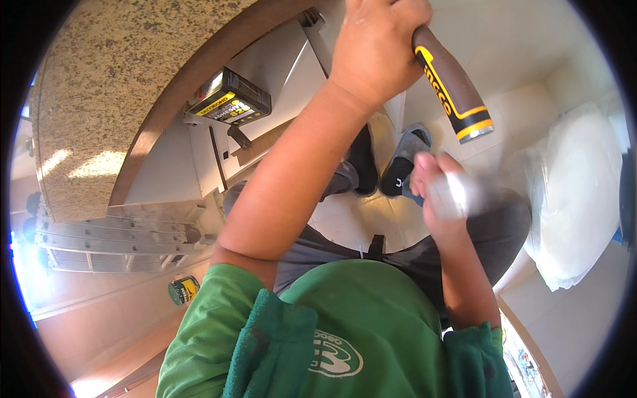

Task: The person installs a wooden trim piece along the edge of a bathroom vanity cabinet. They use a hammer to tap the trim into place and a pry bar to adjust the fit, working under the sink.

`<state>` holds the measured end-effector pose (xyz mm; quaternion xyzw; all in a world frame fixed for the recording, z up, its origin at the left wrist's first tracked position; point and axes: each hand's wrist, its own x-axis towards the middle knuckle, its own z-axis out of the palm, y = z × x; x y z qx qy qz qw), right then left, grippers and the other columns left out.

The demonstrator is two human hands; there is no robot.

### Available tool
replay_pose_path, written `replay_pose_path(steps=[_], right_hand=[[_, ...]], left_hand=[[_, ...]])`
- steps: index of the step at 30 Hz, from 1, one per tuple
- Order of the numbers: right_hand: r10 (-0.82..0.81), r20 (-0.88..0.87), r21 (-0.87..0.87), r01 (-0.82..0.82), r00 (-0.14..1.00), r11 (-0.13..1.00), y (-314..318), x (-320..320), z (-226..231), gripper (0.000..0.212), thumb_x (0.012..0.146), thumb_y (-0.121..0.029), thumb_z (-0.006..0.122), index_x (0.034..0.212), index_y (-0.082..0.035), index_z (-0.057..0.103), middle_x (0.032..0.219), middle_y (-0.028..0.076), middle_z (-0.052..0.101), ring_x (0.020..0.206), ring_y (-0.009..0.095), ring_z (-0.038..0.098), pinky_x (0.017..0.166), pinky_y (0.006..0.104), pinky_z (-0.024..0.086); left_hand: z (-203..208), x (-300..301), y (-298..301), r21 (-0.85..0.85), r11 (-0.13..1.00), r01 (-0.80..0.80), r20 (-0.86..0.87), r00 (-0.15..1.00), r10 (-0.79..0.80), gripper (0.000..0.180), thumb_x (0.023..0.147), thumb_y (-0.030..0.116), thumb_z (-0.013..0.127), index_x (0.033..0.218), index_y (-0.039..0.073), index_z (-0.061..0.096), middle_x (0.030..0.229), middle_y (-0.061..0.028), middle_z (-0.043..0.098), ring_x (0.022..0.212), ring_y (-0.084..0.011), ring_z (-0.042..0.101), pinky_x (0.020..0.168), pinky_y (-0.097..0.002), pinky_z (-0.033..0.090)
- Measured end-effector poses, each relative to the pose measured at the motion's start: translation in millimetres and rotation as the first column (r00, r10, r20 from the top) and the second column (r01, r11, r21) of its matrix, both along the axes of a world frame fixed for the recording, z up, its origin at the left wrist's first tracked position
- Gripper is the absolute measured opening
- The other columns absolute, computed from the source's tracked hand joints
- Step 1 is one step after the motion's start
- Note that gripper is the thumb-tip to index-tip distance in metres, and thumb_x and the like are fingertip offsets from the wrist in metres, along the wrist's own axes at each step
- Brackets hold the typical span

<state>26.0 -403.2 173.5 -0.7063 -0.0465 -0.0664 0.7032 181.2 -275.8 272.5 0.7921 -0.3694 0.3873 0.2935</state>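
Note:
My left hand (381, 50) is closed at the top of the view around a chisel-like tool (453, 86). Its thick brown and black handle has yellow bands and a metal cap at the lower right end. The tool's other end is hidden by the hand. Lower down, in front of my right knee, my right hand (434, 182) is closed on a shiny metal thing (458, 196). Motion smears that thing, so its kind cannot be made out. It is apart from the handle's metal cap.
A speckled stone countertop (126, 73) with a wooden edge curves at the upper left. Below it, a black and yellow can (232, 97) rests on a white panel. A ladder (113, 244) and a green tin (183, 290) lie left; a white plastic bag (574, 199) stands right.

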Motion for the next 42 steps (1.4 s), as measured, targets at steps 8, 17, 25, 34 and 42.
replay_pose_path(steps=[8,17,25,34,42], right_hand=[[0.055,0.003,0.408,-0.051,0.998,0.911,-10.9,-9.7,-16.0,0.025,0.101,-0.003,0.064,0.078,-0.003,0.055,0.072,-0.003,0.051,0.067,0.004,0.046,0.059,0.0232,0.039],[0.062,0.022,0.427,-0.066,0.998,0.902,-14.5,-16.4,-15.4,0.022,0.1,0.0,0.064,0.08,0.0,0.054,0.078,0.001,0.054,0.073,0.006,0.053,0.067,0.0242,0.048],[0.034,0.035,0.462,-0.047,0.999,0.886,-17.2,-18.5,-14.4,0.012,0.098,0.0,0.066,0.087,0.003,0.062,0.079,0.002,0.061,0.074,0.009,0.058,0.07,0.0262,0.05],[0.025,0.029,0.282,-0.032,0.999,0.959,-18.6,-17.3,-7.8,0.027,0.1,-0.009,0.065,0.077,-0.005,0.053,0.067,-0.001,0.05,0.062,0.006,0.046,0.057,0.0264,0.037],[0.068,0.307,-0.206,-0.003,0.949,0.979,-13.3,-1.6,8.2,0.014,0.088,-0.004,0.071,0.084,-0.001,0.058,0.065,0.015,0.059,0.058,0.033,0.059,0.057,0.0373,0.046]], left_hand=[[-6.3,4.2,-2.1,0.034,0.999,-0.015,0.022,1.0,0.014,0.022,0.072,0.0,0.068,0.092,0.006,0.06,0.102,-0.0177,0.054,0.104,-0.0413,0.05,0.092,-0.0477,0.042],[-9.8,-2.9,-8.8,0.092,0.993,-0.08,0.025,0.997,0.078,0.021,0.072,0.0,0.068,0.092,0.006,0.061,0.102,-0.0168,0.052,0.104,-0.0395,0.05,0.092,-0.0472,0.042],[-12.8,7.8,-6.6,0.086,0.994,-0.065,0.101,0.993,0.056,0.017,0.072,0.002,0.069,0.086,0.008,0.061,0.097,-0.0144,0.052,0.101,-0.0355,0.051,0.09,-0.044,0.042],[9.9,4.9,-1.7,0.108,0.993,-0.04,0.052,0.998,0.035,0.013,0.07,0.005,0.071,0.079,0.007,0.061,0.09,-0.0109,0.054,0.093,-0.0299,0.053,0.083,-0.0391,0.042],[12.2,5.5,3.7,0.183,0.98,-0.075,0.044,0.997,0.068,0.02,0.072,0.003,0.077,0.087,0.008,0.066,0.096,-0.0098,0.06,0.103,-0.0333,0.059,0.103,-0.0469,0.048]])
